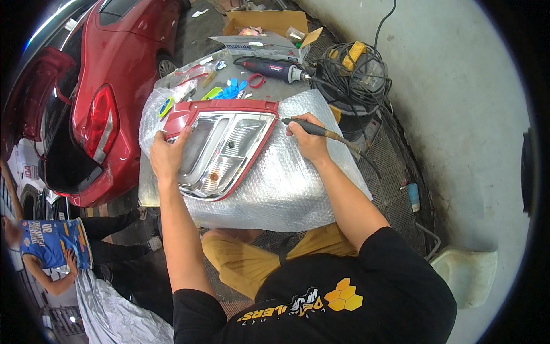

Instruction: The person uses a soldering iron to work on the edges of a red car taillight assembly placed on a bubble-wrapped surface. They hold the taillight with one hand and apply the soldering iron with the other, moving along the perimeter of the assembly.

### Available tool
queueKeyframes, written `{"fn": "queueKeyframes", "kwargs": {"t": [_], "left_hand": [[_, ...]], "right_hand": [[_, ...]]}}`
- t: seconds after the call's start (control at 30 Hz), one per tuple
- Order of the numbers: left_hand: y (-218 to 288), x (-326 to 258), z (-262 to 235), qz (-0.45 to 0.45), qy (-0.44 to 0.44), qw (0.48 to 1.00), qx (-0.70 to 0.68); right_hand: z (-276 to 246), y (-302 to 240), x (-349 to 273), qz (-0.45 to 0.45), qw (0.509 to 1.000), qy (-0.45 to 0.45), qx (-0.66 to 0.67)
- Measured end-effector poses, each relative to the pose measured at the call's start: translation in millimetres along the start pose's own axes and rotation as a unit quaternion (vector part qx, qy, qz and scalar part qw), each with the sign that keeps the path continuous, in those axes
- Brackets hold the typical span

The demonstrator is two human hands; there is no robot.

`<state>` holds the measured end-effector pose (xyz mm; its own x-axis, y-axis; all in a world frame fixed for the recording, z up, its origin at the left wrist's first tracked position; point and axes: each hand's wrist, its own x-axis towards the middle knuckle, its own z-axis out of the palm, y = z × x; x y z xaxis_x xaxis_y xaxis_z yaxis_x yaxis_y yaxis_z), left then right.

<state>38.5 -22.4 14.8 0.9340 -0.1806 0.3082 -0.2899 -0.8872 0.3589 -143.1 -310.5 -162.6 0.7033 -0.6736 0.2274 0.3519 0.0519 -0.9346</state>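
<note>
A car light [240,140] with a clear, chrome-lined lens and a red rim lies on silver bubble wrap [275,183]. My left hand [167,156] grips its left edge, with thumb and fingers curled around the housing. My right hand [309,140] is closed around a black pen-shaped tool [312,127], its thin tip pointing left at the light's upper right corner. I cannot tell whether the tip touches the rim. A dark cord trails from the tool's back end toward the lower right.
Beyond the light lie a corded power tool [272,70], blue gloves [230,89] and a red tape roll [256,81]. An open cardboard box [266,43] stands behind. Coiled black cable [355,71] tops a bucket at right, by a wall. A red car [126,51] and another person [57,243] are at left.
</note>
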Motion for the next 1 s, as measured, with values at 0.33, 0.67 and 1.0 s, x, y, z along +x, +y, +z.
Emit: {"fn": "queueKeyframes", "kwargs": {"t": [0.33,0.67,1.0], "left_hand": [[-1.9,2.0,-0.8,0.007,0.008,1.000,0.014],[4.8,-1.1,-3.9,-0.006,-0.005,1.000,-0.001],[-4.5,2.6,1.6,0.002,0.001,1.000,0.016]], "right_hand": [[-1.0,1.2,3.4,0.004,1.000,-0.005,-0.009],[2.0,2.4,3.0,-0.004,1.000,0.013,0.022],[3.6,2.9,1.9,-0.006,1.000,0.014,0.000]]}}
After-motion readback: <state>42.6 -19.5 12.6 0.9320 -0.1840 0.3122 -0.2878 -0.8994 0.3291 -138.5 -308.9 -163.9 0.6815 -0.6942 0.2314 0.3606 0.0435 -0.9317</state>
